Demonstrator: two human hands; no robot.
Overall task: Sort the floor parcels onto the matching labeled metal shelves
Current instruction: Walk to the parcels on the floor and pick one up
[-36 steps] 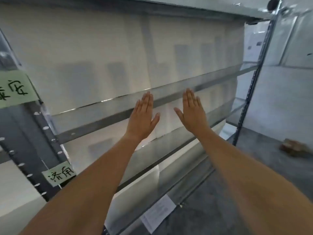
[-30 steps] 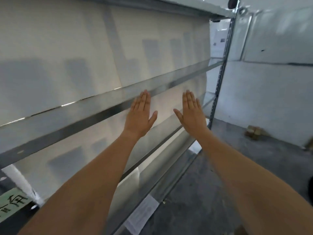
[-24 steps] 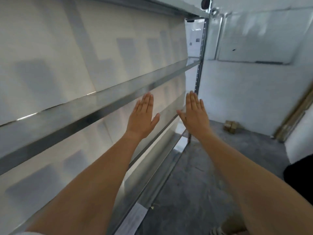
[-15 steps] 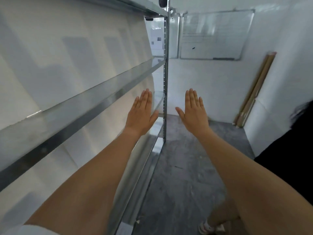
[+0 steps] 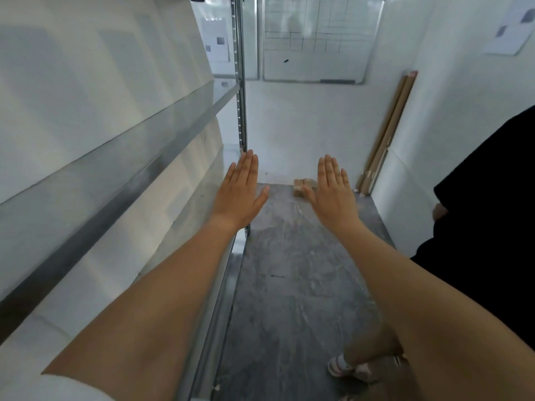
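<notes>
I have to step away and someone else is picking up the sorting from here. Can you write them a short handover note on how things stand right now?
Hands: left hand and right hand are both held out flat with fingers straight, holding nothing.

Things: the metal shelves run along the left; the stretch in view holds no parcels. Brown parcels lie on the grey floor by the far wall, partly hidden behind the right hand. A second person in dark clothes stands at the right.

Done: nothing shelved that I can see.

Left: walk to the parcels, pick one up, read its label, and find the matching shelf. No shelf labels show in this view.
</notes>
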